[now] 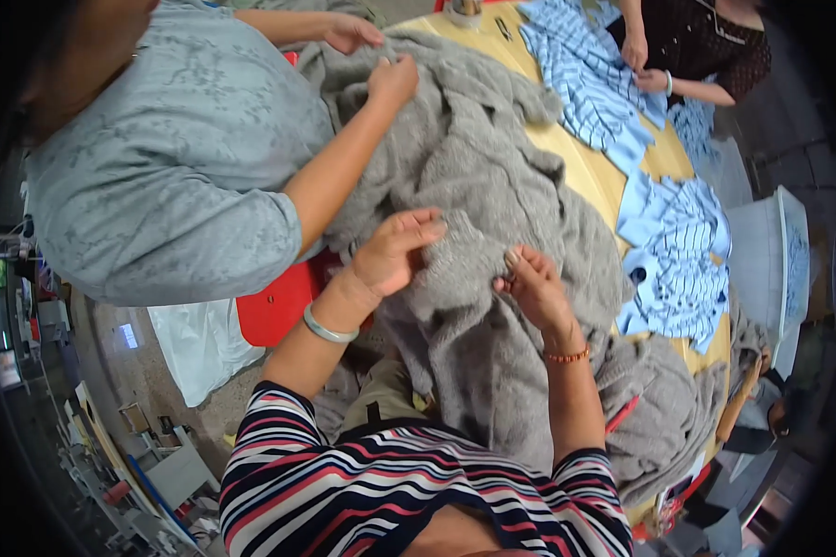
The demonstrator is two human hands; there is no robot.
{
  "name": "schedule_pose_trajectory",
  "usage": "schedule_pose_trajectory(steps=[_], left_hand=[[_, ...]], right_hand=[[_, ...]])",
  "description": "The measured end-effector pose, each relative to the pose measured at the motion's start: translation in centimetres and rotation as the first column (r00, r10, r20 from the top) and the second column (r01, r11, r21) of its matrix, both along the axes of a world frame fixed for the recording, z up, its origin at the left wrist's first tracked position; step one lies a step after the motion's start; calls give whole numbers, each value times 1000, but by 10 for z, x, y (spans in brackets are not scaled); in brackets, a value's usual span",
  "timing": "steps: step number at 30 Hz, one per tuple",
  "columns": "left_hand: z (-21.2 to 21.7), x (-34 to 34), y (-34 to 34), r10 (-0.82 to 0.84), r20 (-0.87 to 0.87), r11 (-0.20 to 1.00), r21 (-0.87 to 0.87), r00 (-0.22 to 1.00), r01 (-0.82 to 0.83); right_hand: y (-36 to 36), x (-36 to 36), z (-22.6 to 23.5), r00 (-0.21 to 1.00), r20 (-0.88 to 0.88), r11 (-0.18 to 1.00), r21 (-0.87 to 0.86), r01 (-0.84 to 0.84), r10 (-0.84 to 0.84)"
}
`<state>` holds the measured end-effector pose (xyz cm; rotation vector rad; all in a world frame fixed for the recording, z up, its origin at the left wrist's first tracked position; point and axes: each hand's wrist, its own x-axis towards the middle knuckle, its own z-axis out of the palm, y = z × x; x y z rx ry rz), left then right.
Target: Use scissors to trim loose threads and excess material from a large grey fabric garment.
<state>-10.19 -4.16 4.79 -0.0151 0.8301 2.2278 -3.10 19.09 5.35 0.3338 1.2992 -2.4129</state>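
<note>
A thick grey plush cloth (464,265) is raised in front of me, stretched between my two hands. My left hand (395,249), with a pale bangle at its wrist, grips the cloth's edge between thumb and fingers. On the other side, my right hand (541,290) pinches the same edge with thumb and forefinger; an orange-brown bead bracelet circles that wrist. Below the hands the cloth drapes down over my lap. Its folds run on across the table, where a co-worker's hands (381,56) at the upper left handle grey cloth too.
Light blue striped garment pieces (675,246) lie along the right of the yellow table (585,167). Another person's hands (643,67) work on similar pieces at the far right. A red stool (274,302) and a white plastic bag (200,348) are at my left.
</note>
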Motion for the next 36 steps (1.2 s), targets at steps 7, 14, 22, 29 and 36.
schedule_pose_trajectory(steps=[7, 14, 22, 29, 36], left_hand=[[-9, 4, 1, -8, 27, 1000, 12, 1000, 8], [-28, 6, 4, 95, -608, 705, -518, 788, -484], [-33, 102, 19, -524, -772, 300, -562, 360, -771], [-95, 154, 65, -802, -565, 277, -639, 193, -717], [-124, 216, 121, -847, -524, 404, -743, 87, -533]], right_hand=[[5, 9, -12, 999, -16, 999, -13, 32, -32], [36, 52, -17, 957, -77, 913, 286, 289, -279], [138, 247, -44, 801, -149, 238, 909, 341, -579], [114, 375, -81, 813, -107, -99, 993, 61, -573], [139, 391, -97, 739, -383, -388, 904, 178, -554]])
